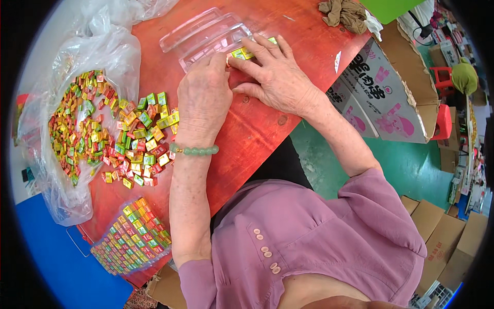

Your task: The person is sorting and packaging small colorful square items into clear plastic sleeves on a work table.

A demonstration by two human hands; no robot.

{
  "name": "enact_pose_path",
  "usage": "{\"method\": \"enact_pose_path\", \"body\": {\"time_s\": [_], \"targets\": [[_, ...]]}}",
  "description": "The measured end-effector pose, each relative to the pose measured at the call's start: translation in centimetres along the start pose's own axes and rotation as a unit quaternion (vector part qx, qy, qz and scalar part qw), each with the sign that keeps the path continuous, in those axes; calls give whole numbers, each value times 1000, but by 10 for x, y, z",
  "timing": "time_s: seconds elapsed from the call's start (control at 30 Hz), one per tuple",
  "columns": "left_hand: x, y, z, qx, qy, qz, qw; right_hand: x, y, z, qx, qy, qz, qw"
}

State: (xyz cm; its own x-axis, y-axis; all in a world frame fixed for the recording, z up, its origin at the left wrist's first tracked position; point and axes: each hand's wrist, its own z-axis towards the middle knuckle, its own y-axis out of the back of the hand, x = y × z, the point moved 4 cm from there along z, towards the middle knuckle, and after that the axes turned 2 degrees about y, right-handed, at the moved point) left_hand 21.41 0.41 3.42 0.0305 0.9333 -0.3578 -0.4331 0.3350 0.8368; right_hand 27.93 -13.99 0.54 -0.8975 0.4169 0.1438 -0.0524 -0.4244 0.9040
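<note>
My right hand (280, 80) lies over a short row of small yellow-green packs (238, 53), its fingers curled down onto them and its thumb held apart. Close beside it, my left hand (206, 95) is closed, with the fingertips bent under at the left end of the row; what they pinch is hidden. A green bead bracelet (198, 150) circles the left wrist. Just beyond both hands are clear plastic trays (213, 38), and the row sits along the nearest one. How far the packs are inside that tray I cannot tell.
Loose red, yellow and green packs (141, 134) spill from a large clear bag (116, 62) on the red table (247, 139). Packs in neat rows (136, 234) lie near the table's left corner. A brown cloth (343, 15) is at the far edge; a printed carton (381, 92) stands right.
</note>
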Motion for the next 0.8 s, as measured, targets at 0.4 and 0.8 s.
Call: {"method": "enact_pose_path", "body": {"time_s": [0.4,0.8], "targets": [[4,1,4,12,13,-31,999,-4,-2,-4,-17,-46,-12,999],[4,-4,6,-19,-20,22,999,-5,-2,-2,-19,-45,-2,999]]}}
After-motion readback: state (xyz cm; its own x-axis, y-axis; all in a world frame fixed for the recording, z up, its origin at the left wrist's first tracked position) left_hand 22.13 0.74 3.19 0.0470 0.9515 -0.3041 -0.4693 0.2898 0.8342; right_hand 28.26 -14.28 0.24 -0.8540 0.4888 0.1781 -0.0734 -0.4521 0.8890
